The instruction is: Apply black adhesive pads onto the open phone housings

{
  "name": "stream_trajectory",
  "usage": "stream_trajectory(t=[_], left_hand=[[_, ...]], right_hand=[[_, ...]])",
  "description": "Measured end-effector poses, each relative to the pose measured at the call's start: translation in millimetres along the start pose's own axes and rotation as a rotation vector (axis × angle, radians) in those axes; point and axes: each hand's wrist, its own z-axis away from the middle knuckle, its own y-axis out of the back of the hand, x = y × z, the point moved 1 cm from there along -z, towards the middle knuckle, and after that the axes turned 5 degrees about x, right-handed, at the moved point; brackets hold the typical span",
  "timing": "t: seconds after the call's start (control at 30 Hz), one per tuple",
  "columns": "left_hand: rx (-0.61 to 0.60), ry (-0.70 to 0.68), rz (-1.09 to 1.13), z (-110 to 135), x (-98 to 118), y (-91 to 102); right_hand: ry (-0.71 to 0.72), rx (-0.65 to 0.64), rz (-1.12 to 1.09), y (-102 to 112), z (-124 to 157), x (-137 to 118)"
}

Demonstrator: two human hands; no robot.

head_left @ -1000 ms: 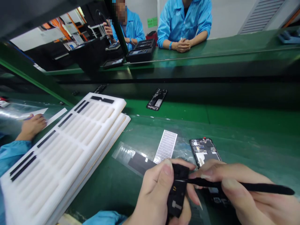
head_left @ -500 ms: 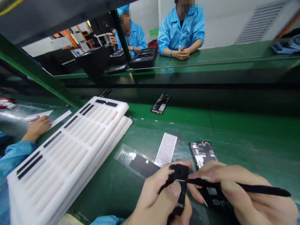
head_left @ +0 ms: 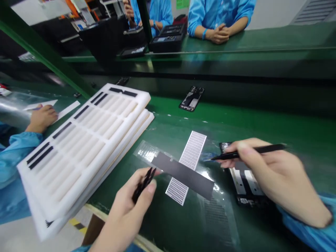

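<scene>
My left hand [head_left: 128,206] is closed around a small black part [head_left: 143,185]; two narrow dark ends stick out between thumb and fingers, and its exact kind is unclear. Pinched in my right hand [head_left: 273,175] are slim black tweezers [head_left: 252,151], their tip pointing left just above the table. Beneath that hand lies an opened phone [head_left: 245,183], partly covered by it. Between my hands, a dark grey strip [head_left: 183,171] on clear film crosses over a white sheet of small black dots [head_left: 193,148].
White foam trays [head_left: 86,150] with black strips in some slots are stacked at left. Another opened phone [head_left: 192,99] lies farther back. A co-worker's hand [head_left: 43,117] rests beyond the trays. Two people in blue sit across, near black cases [head_left: 168,38]. A green post [head_left: 47,52] slants at upper left.
My hands have separated: the left, with the black part, went left and the right, with the tweezers, moved up off it. The view tilted downward, uncovering the grey strip and dotted sheet.
</scene>
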Motion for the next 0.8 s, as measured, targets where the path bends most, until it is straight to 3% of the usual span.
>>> stream_trajectory(t=[0.1, 0.2, 0.37, 0.6, 0.8], left_hand=[[0.070, -0.178, -0.369, 14, -30, 21.3], [-0.019, -0.360, -0.563, 27, -53, 21.3], [-0.140, -0.582, -0.758, 33, -63, 7.1], [-0.257, -0.830, -1.167, 31, -70, -5.7], [-0.380, -0.840, -1.398, 32, -61, -4.0]], right_hand=[[-0.042, -0.291, -0.078, -28, 2, 6], [-0.049, -0.463, -0.094, -55, 17, 11], [-0.053, -0.531, -0.059, -78, 29, 15], [0.060, -0.625, -0.180, -84, 34, 21], [0.162, -0.607, -0.175, -83, 34, 24]])
